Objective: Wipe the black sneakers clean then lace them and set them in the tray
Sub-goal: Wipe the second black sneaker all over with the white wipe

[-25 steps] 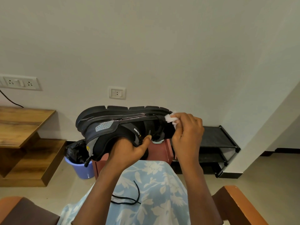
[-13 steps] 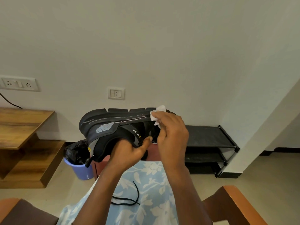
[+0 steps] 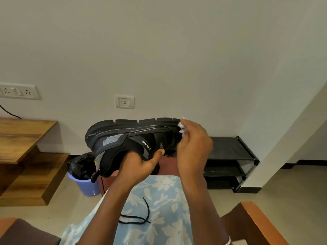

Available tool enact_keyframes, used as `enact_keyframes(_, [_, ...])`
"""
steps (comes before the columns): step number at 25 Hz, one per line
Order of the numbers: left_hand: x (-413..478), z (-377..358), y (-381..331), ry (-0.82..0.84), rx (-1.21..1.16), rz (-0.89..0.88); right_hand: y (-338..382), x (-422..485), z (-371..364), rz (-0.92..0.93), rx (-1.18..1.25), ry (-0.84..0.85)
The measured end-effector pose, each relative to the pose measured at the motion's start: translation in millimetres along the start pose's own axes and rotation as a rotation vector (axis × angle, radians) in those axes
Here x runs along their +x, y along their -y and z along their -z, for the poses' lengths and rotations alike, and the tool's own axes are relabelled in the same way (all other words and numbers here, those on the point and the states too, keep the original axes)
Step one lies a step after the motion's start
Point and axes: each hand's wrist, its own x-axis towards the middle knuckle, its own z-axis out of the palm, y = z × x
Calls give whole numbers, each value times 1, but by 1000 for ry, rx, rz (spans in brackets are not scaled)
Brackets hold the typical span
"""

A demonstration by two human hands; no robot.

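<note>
A black sneaker [image 3: 127,137] is held upside down at chest height, sole up, toe to the right. My left hand [image 3: 141,165] grips it from below at the collar, thumb on the side panel. My right hand [image 3: 193,147] pinches a small white wipe [image 3: 181,125] against the toe end of the sole. A loose black lace [image 3: 139,216] lies on the blue floral cloth over my lap [image 3: 159,200].
A reddish stool [image 3: 169,167] stands behind the sneaker. A purple bin with a black liner [image 3: 85,179] is to its left, next to wooden steps [image 3: 26,156]. A black shoe rack [image 3: 230,160] stands at the right wall. Brown chair arms [image 3: 254,225] flank my lap.
My right hand with the wipe slid left along the sole's side, then back right to the toe end. My left hand kept its grip on the sneaker.
</note>
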Motion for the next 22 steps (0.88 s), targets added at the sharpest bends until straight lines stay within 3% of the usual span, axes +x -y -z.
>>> enact_keyframes(3, [-3, -7, 2, 16, 27, -9, 19, -7, -8, 179, -21, 72])
enact_keyframes(5, [-4, -5, 1, 7, 17, -20, 8, -6, -4, 201, 5, 73])
enact_keyframes(11, [-3, 4, -6, -34, -127, 12, -41, -2, 15, -105, -40, -48])
enact_keyframes(14, [-2, 3, -4, -17, -149, 5, -36, -1, 11, -165, -24, -56])
enact_keyframes(22, [-5, -3, -2, -12, -148, 3, 14, -7, -4, 176, -64, 90])
